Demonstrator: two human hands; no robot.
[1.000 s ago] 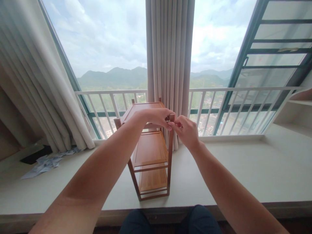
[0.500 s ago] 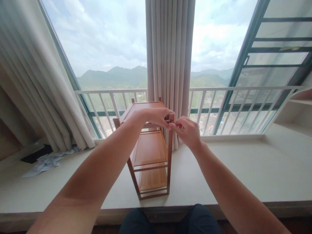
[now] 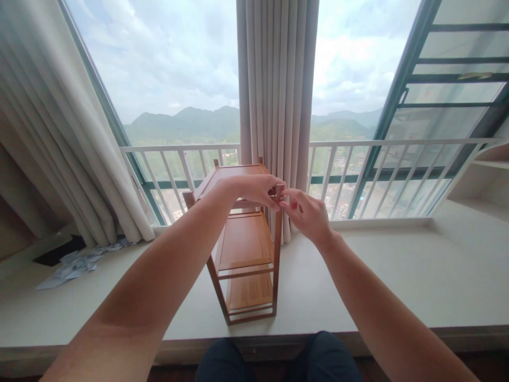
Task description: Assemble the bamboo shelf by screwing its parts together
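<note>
A small wooden rack (image 3: 244,241) with three shelves stands on a pale window ledge (image 3: 377,276). My left hand (image 3: 250,190) grips the top of the rack's near right post, fingers curled over the top shelf's corner. My right hand (image 3: 308,215) is right beside that post, fingertips pinched on something small and reddish that is mostly hidden; I cannot tell what it is.
A beige curtain (image 3: 276,95) hangs directly behind the rack, another curtain (image 3: 59,138) at the left. Crumpled paper (image 3: 73,265) and a dark flat object (image 3: 55,252) lie at the ledge's left end. A white railing (image 3: 397,178) runs behind the glass. A shelf unit (image 3: 481,180) stands far right.
My right hand has shifted slightly left and down, closer to the post's top. The left hand keeps its grip on the rack.
</note>
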